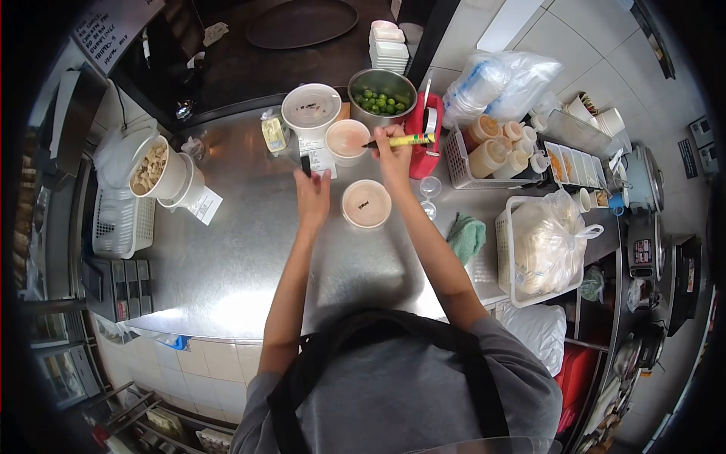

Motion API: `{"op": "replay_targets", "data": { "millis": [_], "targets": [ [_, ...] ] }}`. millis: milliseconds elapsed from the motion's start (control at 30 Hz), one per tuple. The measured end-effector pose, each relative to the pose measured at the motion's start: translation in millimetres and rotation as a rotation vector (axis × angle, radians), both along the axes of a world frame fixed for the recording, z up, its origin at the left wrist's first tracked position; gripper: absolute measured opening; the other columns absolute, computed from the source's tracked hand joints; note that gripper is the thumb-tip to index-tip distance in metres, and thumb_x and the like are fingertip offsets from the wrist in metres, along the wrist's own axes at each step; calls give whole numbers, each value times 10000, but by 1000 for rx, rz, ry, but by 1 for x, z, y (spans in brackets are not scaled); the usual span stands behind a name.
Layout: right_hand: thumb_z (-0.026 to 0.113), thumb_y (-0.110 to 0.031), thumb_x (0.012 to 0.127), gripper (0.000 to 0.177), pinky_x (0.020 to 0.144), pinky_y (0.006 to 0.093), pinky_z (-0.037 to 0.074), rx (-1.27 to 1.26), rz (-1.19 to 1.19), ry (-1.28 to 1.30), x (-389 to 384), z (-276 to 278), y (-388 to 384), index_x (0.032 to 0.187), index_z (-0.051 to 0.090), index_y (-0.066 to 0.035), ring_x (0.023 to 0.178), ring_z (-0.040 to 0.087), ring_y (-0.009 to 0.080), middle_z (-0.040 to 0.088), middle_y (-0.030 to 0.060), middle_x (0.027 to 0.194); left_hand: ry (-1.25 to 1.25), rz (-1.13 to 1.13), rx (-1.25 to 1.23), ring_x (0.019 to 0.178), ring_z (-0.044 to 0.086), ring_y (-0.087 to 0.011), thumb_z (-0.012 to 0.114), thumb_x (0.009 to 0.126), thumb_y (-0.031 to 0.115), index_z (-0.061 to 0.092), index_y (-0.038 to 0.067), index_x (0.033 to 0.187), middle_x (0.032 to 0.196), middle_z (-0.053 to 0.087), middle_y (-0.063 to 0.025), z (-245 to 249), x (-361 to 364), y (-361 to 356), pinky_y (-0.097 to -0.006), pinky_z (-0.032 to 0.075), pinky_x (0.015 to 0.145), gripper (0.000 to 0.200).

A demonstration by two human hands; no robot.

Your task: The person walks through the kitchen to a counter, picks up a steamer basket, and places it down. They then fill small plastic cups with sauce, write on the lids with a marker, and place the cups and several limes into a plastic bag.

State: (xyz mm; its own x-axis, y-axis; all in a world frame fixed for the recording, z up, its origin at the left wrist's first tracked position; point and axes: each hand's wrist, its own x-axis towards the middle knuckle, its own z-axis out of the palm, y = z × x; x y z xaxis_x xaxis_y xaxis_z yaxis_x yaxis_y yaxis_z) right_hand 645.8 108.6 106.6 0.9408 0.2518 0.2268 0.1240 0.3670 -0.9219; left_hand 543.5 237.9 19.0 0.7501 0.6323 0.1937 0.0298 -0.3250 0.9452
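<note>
My right hand point(394, 160) grips a yellow marker point(411, 140), its dark tip at the right side of the lid on a white tub point(346, 155). In my left hand point(312, 198) a black marker cap point(305, 165) sticks up between the fingers, beside a printed receipt point(321, 160). Nearer to me stands a second lidded tub point(366, 204) with dark handwriting on its lid. Behind the receipt is a larger lidded bowl point(311, 108), also bearing dark marks.
A steel pot of green limes point(383, 103) and a red holder point(425, 144) stand at the back. Sauce bottles point(488, 157) fill a basket on the right, near a green cloth point(466, 236). Tubs point(153, 168) sit at the left edge of the steel counter point(219, 257).
</note>
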Motion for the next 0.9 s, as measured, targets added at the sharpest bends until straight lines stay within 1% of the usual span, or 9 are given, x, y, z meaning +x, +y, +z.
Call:
{"op": "replay_targets", "data": {
  "millis": [167,267,300,400,433,533,633,733,900],
  "targets": [
    [581,-197,866,204,417,165,340,-13,82,-27,29,-1,27,726,498,-74,462,452,27,532,-5,628,-33,-66,-517,641,616,-214,650,788,130,267,10,974,794,509,-155,22,44,5,-292,520,507,442],
    [589,-189,859,234,382,175,320,-33,129,-26,43,-8,29,688,487,-66,439,430,26,480,-24,581,52,-128,-721,647,623,-228,663,770,104,256,6,976,803,522,-161,52,32,-13,-289,537,521,467],
    [594,-190,856,237,383,178,320,-73,164,-16,47,-12,27,688,482,-66,435,427,32,473,-22,576,173,-145,-707,633,620,-218,666,773,125,259,0,985,812,533,-158,62,29,-13,-277,532,513,475],
    [594,-188,856,232,387,176,322,-115,215,-47,56,-20,30,693,483,-66,433,421,29,469,-25,573,149,4,-512,633,618,-209,679,762,128,258,-11,997,820,539,-162,50,43,0,-269,531,514,502],
    [594,-185,855,225,391,176,322,-134,201,-31,57,-20,33,699,486,-64,436,418,26,470,-28,577,50,10,-528,629,614,-199,675,772,159,263,-21,1001,818,541,-165,43,49,4,-262,528,511,505],
    [593,-181,856,217,395,177,321,-89,213,5,60,-22,38,705,490,-64,441,416,22,476,-30,586,-20,-98,-575,644,622,-205,662,786,192,239,-14,1016,821,539,-176,32,54,7,-266,528,508,524],
    [598,-172,853,212,397,176,323,-111,240,2,64,-25,35,707,487,-65,443,421,23,485,-27,592,57,-195,-680,620,628,-216,656,793,176,200,9,1004,774,550,-177,40,44,-1,-280,531,502,529],
    [614,-116,833,171,420,172,358,-148,325,-95,64,-31,32,732,485,-70,476,449,24,514,-16,623,229,-169,-721,579,628,-226,656,787,120,172,38,977,715,562,-171,56,39,3,-300,538,501,526],
    [660,-54,774,217,415,176,338,-279,356,-62,53,-25,28,707,454,-71,479,447,26,478,-29,592,169,-167,-677,555,622,-227,640,798,113,173,49,956,693,568,-169,50,40,8,-309,544,510,497]
  ]
}}
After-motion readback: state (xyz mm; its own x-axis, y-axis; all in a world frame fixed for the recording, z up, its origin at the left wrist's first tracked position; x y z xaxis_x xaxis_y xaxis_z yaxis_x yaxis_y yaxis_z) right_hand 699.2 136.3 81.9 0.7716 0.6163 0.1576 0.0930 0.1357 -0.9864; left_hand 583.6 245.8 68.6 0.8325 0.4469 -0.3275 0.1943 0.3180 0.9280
